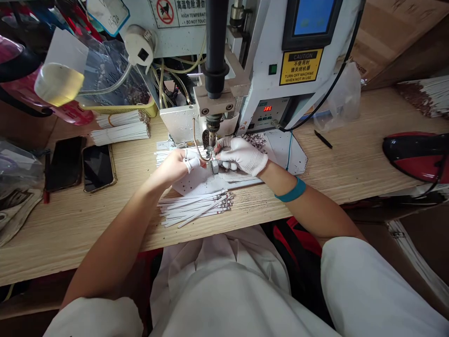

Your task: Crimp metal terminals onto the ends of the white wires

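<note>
So, left hand: bare, with white finger cots on the fingers, curled in beside the machine's nozzle; white strips show just beyond it.
Right hand: in a white glove, a teal band at the wrist, fingers reaching left toward the left hand.
Grip: both hands are closed narrow and nearly meet under the nozzle; exactly what the fingers pinch is too small to tell.
Metal block: small and silver, between the hands, just below the nozzle, above a paper sheet.
Near edge of the desk: a loose pile of strips lies on the wood, just in front of the paper sheet.
Back left of the desk: two banded bundles lie beside a yellow basket; two phones lie side by side nearer the left edge.
Machine: white, standing at the back of the desk, with a yellow caution label and a red readout showing 385.
Right side of the desk: a black pen lies near a clear bag.
</note>
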Demonstrator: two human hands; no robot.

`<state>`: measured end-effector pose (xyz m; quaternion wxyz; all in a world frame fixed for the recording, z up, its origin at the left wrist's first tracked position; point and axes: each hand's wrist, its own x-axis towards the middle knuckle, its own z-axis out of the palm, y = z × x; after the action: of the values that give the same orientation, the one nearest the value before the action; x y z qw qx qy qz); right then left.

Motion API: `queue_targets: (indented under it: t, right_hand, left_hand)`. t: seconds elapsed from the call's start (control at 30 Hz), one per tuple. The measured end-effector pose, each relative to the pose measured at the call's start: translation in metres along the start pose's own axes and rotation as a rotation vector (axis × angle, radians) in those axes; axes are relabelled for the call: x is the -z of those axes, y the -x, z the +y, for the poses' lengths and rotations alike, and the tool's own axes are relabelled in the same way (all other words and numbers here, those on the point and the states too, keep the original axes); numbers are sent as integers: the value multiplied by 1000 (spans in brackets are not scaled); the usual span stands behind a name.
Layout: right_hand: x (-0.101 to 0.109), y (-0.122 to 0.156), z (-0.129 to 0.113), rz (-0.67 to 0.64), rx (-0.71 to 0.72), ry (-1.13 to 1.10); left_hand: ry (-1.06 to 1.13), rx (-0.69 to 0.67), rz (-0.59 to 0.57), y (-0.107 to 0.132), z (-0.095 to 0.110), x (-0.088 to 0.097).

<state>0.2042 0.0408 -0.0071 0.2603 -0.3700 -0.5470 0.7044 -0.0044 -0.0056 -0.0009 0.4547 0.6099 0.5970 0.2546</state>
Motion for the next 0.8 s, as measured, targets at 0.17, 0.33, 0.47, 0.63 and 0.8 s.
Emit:
queue_targets:
  t: [0.17, 0.33, 0.47, 0.63, 0.8]
  right_hand:
    - [1, -1, 1, -9, -4, -11]
    - [2, -1, 0, -18, 1, -14]
    - [3, 0, -1, -36, 17, -14]
    - [3, 0, -2, -17, -6, -7]
    - [-1, -1, -1, -2, -18, -16]
  left_hand:
    - [-20, -1, 7, 0, 1, 1]
    - [-4, 28, -9, -1, 0, 1]
    - [-12, 22, -29, -2, 2, 2]
    - [-22, 25, -22, -1, 3, 2]
    - [-22, 22, -25, -3, 1, 2]
